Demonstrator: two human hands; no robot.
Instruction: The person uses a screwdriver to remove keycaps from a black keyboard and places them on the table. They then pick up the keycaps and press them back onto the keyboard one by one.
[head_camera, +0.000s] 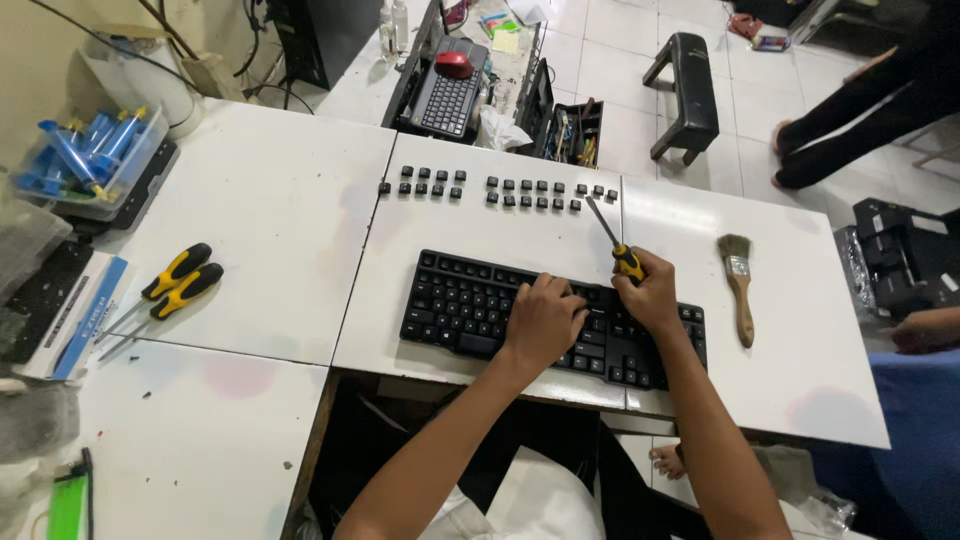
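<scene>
Two hands: left hand (543, 318) flat, open on keyboard (460, 305); right hand (652, 292) fists screwdriver (612, 238)

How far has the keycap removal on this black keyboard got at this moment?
Done: two groups of loose black keycaps lie in rows on the white table above the keyboard. In hand: the left hand rests on the keys, while the right hand grips a yellow-handled screwdriver, tip pointing away. Left: most keys look still seated; the brush lies untouched at the right.
</scene>
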